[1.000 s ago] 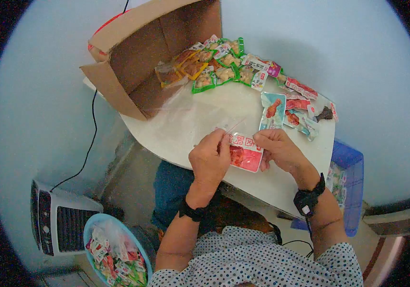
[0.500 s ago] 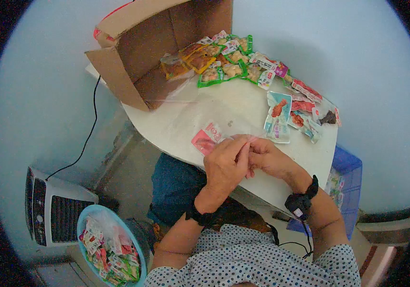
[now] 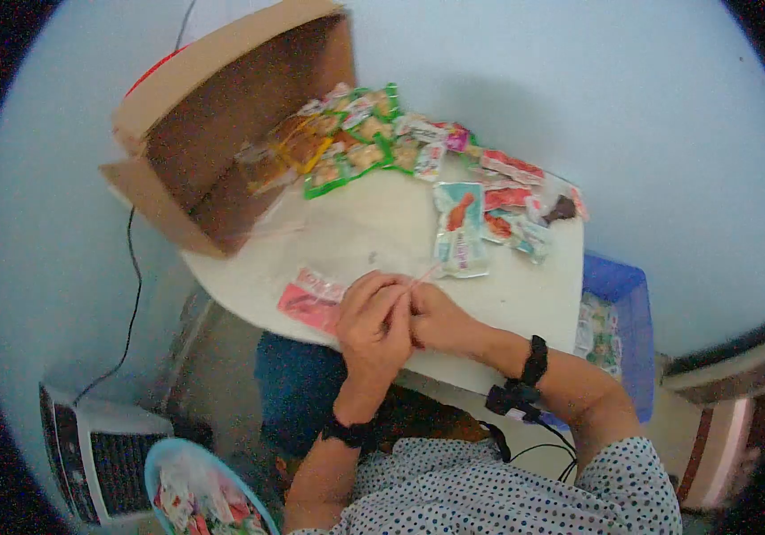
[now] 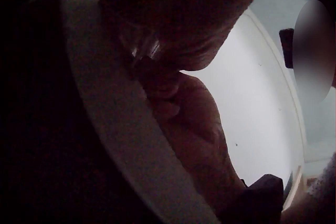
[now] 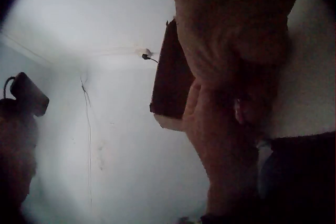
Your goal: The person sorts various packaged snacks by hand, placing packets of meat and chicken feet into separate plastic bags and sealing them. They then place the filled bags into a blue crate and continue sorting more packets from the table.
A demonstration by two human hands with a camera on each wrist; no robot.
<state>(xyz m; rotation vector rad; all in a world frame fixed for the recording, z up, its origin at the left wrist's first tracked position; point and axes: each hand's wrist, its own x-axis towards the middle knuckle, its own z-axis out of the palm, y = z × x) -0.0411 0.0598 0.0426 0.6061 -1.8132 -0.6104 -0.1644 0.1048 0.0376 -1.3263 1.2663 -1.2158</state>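
Observation:
In the head view, a clear plastic bag [image 3: 347, 254] lies over the white table's front part, with a red-and-white packet [image 3: 309, 303] under or inside it; which of the two I cannot tell. The left hand [image 3: 372, 325] and right hand [image 3: 445, 323] meet at the bag's right end and pinch the gathered plastic between their fingertips. Part of the packet is hidden behind the left hand. Both wrist views are dark: they show the left hand [image 4: 194, 129] and the right hand [image 5: 231, 40] close together, with a small shiny bit of plastic between the fingers.
An open cardboard box [image 3: 222, 116] lies on its side at the back left. Green-edged packets [image 3: 366, 156], red packets [image 3: 512, 167] and a blue packet [image 3: 461, 227] lie along the table's back. A blue basket [image 3: 637, 330] stands right, a round tub [image 3: 207, 490] lower left.
The hands have come together at the bag's end, and the red-and-white packet now lies left of them, out of their fingers. The head view has shifted, moving the whole scene leftward.

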